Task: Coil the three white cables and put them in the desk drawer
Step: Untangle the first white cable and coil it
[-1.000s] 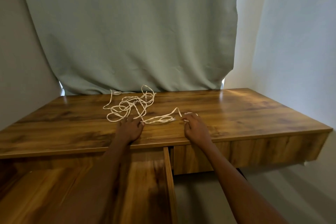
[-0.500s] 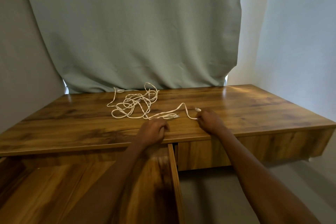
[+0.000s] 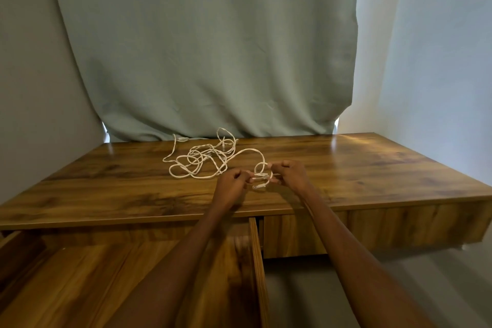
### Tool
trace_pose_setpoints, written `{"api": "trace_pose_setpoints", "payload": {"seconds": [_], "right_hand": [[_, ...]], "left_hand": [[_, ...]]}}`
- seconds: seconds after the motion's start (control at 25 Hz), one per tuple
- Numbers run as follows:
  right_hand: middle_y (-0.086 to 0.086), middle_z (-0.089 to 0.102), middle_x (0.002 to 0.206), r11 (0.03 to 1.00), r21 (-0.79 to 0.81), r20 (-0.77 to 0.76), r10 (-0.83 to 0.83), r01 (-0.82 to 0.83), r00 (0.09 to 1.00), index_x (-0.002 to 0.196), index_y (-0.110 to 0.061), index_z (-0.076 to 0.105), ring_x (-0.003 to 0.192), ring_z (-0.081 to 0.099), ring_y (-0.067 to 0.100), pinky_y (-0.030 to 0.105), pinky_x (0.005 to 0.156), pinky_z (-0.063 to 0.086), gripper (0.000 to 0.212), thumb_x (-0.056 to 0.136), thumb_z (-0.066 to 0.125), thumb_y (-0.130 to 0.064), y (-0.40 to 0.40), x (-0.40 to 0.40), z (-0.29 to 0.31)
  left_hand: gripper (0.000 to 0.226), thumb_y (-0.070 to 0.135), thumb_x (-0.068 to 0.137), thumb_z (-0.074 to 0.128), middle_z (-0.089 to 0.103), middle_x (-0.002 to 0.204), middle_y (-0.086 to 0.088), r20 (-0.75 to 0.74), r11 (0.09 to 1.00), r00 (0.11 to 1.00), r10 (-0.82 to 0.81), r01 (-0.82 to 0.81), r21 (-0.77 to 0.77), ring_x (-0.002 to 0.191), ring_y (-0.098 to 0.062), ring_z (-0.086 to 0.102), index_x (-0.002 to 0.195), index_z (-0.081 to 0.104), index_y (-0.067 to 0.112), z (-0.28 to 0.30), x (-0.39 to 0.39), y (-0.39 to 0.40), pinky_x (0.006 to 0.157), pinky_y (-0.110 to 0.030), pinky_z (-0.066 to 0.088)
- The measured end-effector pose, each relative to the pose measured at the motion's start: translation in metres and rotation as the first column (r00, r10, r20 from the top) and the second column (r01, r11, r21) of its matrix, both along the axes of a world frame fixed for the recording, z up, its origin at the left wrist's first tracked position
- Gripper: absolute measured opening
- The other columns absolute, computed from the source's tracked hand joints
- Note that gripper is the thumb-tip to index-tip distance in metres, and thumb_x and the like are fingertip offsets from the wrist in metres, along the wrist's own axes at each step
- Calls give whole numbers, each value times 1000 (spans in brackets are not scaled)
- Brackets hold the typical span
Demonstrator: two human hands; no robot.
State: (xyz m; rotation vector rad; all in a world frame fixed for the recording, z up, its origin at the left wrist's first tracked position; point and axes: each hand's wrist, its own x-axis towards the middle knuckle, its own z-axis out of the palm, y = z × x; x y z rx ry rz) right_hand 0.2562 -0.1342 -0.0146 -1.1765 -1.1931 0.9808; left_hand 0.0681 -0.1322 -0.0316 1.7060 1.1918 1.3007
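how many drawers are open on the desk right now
1. The open drawer is pulled out at lower left, under the left forearm. The drawer front to its right looks closed. More may lie outside the frame.

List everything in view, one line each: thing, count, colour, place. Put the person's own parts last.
white cables: tangled pile, count unclear, white, on the desk top toward the back; one strand runs to a small loop between the hands.
desk: one, brown wood grain, across the middle of the view.
drawer: one, brown wood, pulled open at lower left, no cable visible in it.
closed drawer front: one, brown wood, right of the open drawer.
curtain: one, pale grey-green, hanging behind the desk.
walls: pale, either side of the curtain.
left hand: one, pinches the cable loop.
right hand: one, pinches the same loop.
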Motion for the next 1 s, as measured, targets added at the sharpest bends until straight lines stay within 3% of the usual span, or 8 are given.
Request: {"api": "trace_pose_setpoints", "payload": {"seconds": [0.12,0.2,0.32,0.52,0.64,0.72,0.84,1.0], "right_hand": [[13,74,101,995,42,-62,96,-94,993,106,-9,72,76,71,16,26,69,62,15,90,73,-11,-6,-28,6],[8,75,96,988,99,29,120,-122,992,115,-12,68,74,72,14,26,68,61,24,91,73,-13,-11,-47,7],[3,73,84,960,222,178,135,-173,975,130,-14,58,73,71,7,25,69,57,39,93,70,-10,-13,-75,2],[3,76,89,922,313,200,170,-228,965,149,-28,26,91,73,6,8,77,49,76,91,73,-11,-17,-111,-9],[0,74,95,927,344,130,112,-151,985,149,-31,32,92,71,9,22,83,55,68,94,69,-17,-13,-114,-19],[-8,71,99,934,356,257,-58,-39,965,140,-31,47,92,66,3,30,85,55,46,98,60,-17,-5,-110,-23],[-3,65,123,912,405,604,-214,-65,768,128,-22,63,114,58,12,33,98,49,33,96,55,-15,11,-109,-32],[7,53,142,943,228,903,-112,-243,415,136,-15,56,134,45,25,39,101,45,40,96,54,-24,32,-142,-43]], "left_hand": [[41,43,100,52,76,84,-3,24,998,1000,-5,7,-67,80,-18,71,92,76,10,3,-18,-3,74,-30,54],[49,50,101,48,77,88,-7,138,984,990,-2,27,-177,77,-17,72,98,76,9,11,-28,-8,72,-26,56],[52,56,99,46,77,94,-7,255,944,967,-22,104,-314,82,-20,69,102,75,13,17,-48,-6,82,-36,54],[27,29,98,57,74,101,-7,410,917,912,-24,183,-355,100,-25,68,110,73,11,17,-76,-2,79,-33,56],[16,18,96,56,75,79,-4,535,942,839,100,93,-322,76,-18,71,98,70,10,19,-87,-1,69,-29,54],[18,18,97,52,69,63,-2,595,953,784,177,13,-301,62,-17,68,93,67,10,20,-102,2,70,-33,54],[25,22,100,47,46,49,5,646,947,714,270,-75,-313,46,-9,48,89,66,11,18,-133,3,53,-27,50],[33,23,101,44,32,45,9,593,922,717,366,-193,-337,36,-4,28,90,70,6,17,-169,-6,38,-19,28]]}}
